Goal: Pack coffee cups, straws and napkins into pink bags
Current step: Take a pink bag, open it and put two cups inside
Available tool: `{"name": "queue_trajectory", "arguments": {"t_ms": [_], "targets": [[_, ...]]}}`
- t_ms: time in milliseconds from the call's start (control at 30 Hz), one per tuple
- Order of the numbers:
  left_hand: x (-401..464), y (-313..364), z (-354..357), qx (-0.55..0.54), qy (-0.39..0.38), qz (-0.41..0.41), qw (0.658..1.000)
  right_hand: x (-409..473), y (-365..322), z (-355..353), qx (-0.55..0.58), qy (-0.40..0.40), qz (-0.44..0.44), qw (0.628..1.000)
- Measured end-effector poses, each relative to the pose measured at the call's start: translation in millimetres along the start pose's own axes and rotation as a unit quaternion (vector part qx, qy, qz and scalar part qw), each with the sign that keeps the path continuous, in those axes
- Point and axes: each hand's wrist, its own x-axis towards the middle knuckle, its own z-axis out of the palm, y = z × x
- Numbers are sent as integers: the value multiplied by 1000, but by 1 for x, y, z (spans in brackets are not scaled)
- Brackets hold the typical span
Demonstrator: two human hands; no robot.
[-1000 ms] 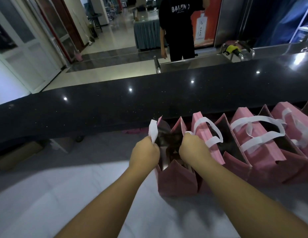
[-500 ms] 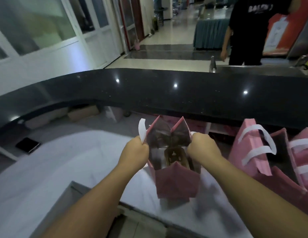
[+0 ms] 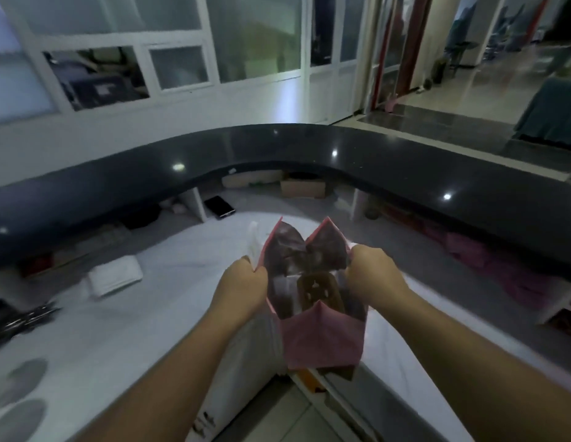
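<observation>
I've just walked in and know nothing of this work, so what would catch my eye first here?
A pink bag in the middle, held open and off the white counter by the left hand and right hand gripping its top edges. Inside sits a brown cardboard cup holder. Behind curves a long black countertop.

The bag (image 3: 322,342) is showing plain pink outside and dark brownish-grey inside, with a white handle (image 3: 253,247) standing at its left edge and a brown cardboard holder (image 3: 320,291) lying within. The counter (image 3: 405,167) is gleaming black with small white light spots, while the worktop (image 3: 143,314) is looking pale grey-white. A white folded cloth (image 3: 115,275) is lying there, and a tan box (image 3: 303,188) is sitting under the counter.
</observation>
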Motion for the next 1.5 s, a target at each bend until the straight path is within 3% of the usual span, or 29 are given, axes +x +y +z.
{"name": "queue_trajectory", "arguments": {"t_ms": [333, 700, 1167, 1400, 1500], "targets": [[-27, -153, -152, -38, 104, -100, 989, -34, -188, 103, -35, -58, -153, 986], [-40, -252, -251, -52, 205, -225, 951, -35, -332, 189, -56, -152, -253, 954], [13, -297, -305, -26, 242, -266, 933, 18, -409, 251, -18, -235, -323, 916], [16, -313, -314, -56, 212, -280, 935, 21, -419, 268, -18, -260, -329, 908], [10, -321, -329, -143, 150, -237, 949, 18, -426, 267, -32, -260, -336, 905]]}}
